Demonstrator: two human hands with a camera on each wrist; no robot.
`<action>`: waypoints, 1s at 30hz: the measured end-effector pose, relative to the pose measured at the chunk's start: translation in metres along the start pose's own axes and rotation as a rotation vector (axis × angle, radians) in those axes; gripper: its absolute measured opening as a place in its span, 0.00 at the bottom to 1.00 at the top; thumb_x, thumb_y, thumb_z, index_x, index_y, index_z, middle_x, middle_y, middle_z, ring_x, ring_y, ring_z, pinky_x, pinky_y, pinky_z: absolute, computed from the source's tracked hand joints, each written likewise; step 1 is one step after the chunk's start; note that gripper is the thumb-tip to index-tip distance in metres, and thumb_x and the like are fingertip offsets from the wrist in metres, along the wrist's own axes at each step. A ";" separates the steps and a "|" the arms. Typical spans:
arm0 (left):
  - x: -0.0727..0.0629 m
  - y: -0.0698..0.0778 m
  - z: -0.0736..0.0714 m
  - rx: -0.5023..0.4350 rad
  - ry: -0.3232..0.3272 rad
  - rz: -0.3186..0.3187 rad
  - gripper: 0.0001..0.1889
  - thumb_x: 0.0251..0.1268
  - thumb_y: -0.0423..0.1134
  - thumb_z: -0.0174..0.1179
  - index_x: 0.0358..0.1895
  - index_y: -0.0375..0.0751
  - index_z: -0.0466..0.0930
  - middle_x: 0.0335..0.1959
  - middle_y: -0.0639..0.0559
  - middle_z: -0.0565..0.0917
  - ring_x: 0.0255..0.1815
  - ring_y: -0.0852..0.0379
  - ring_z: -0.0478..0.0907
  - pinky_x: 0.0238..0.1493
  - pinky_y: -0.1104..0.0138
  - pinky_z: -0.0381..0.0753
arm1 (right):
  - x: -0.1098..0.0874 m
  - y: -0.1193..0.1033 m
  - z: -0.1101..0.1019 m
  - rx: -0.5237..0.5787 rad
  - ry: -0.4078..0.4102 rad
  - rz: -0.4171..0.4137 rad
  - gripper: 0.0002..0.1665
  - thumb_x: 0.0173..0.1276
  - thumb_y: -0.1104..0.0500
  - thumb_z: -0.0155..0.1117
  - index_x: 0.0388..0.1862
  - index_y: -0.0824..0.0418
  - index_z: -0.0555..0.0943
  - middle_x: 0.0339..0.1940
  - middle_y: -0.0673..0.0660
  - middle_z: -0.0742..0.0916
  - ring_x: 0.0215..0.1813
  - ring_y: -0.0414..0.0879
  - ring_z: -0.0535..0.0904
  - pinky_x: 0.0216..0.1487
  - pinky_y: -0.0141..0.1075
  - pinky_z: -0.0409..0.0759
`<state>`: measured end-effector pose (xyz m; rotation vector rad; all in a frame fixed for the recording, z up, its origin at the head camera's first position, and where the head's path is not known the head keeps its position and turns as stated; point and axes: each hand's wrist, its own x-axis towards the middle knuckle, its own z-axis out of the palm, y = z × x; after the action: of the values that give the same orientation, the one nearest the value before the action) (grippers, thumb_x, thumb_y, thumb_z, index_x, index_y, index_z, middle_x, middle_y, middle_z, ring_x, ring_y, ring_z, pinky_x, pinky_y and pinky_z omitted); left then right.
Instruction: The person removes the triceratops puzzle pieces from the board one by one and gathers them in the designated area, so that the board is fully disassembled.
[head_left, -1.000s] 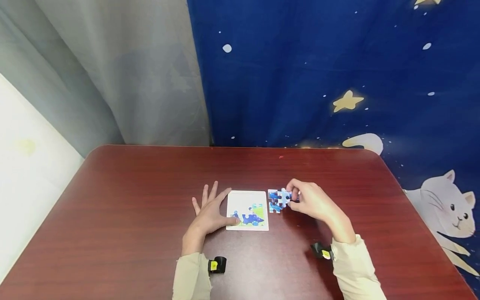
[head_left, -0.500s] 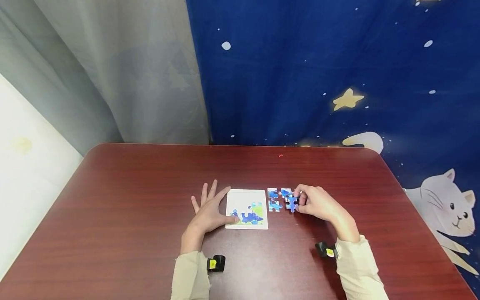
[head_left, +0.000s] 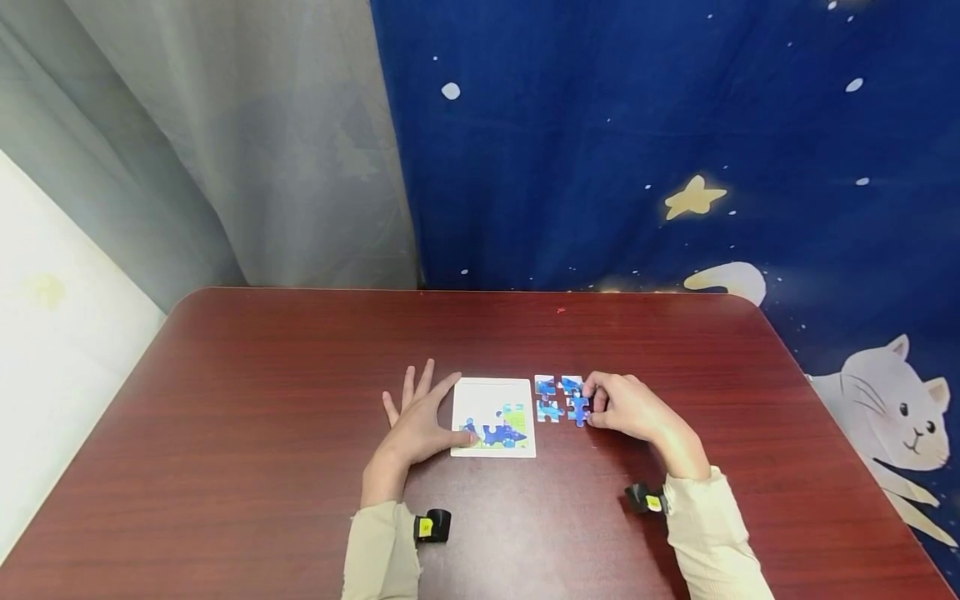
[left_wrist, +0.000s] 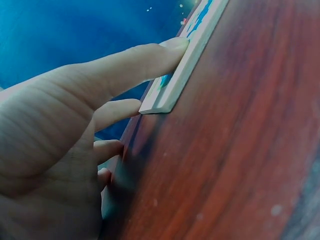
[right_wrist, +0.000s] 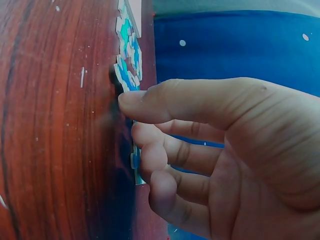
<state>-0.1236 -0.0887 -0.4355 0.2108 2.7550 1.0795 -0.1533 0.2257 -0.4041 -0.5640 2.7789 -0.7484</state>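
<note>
A white jigsaw board (head_left: 491, 392) lies on the table, its lower part filled with blue and green picture pieces. My left hand (head_left: 412, 429) is spread at the board's left side, thumb pressing on the lower left and index finger at the upper left corner. In the left wrist view the thumb (left_wrist: 165, 57) lies over the rim. My right hand (head_left: 633, 408) pinches a blue jigsaw piece (head_left: 578, 410) between thumb and fingers, low at the table. Loose pieces beside it include an upper left piece (head_left: 544, 386), a lower left piece (head_left: 550, 411) and an upper right piece (head_left: 572, 385).
The dark red-brown table (head_left: 300, 375) reaches back to a blue curtain (head_left: 540, 167) and a grey curtain (head_left: 300, 167). In the right wrist view another piece (right_wrist: 134, 161) shows partly behind the fingertips.
My right hand has carried the blue piece rightward and nearer to me, then slightly left, from over the other pieces to a spot below the upper right one. My left hand stays still.
</note>
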 end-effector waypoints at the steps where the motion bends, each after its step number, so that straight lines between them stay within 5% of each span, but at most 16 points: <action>1: 0.000 0.000 0.000 -0.001 -0.001 0.000 0.49 0.38 0.51 0.75 0.70 0.52 0.62 0.75 0.45 0.42 0.73 0.43 0.26 0.59 0.39 0.17 | 0.000 0.000 0.000 0.000 -0.001 0.002 0.14 0.49 0.67 0.71 0.33 0.61 0.75 0.19 0.46 0.76 0.23 0.40 0.69 0.31 0.36 0.70; 30: 0.001 -0.001 0.000 0.000 0.010 0.005 0.48 0.38 0.50 0.75 0.69 0.52 0.63 0.75 0.44 0.43 0.73 0.43 0.27 0.59 0.38 0.19 | 0.001 -0.002 0.003 -0.009 -0.035 0.005 0.15 0.50 0.66 0.71 0.34 0.61 0.75 0.20 0.47 0.76 0.23 0.40 0.68 0.31 0.36 0.69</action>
<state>-0.1246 -0.0889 -0.4364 0.2137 2.7646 1.0843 -0.1529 0.2225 -0.4057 -0.5659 2.7521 -0.7185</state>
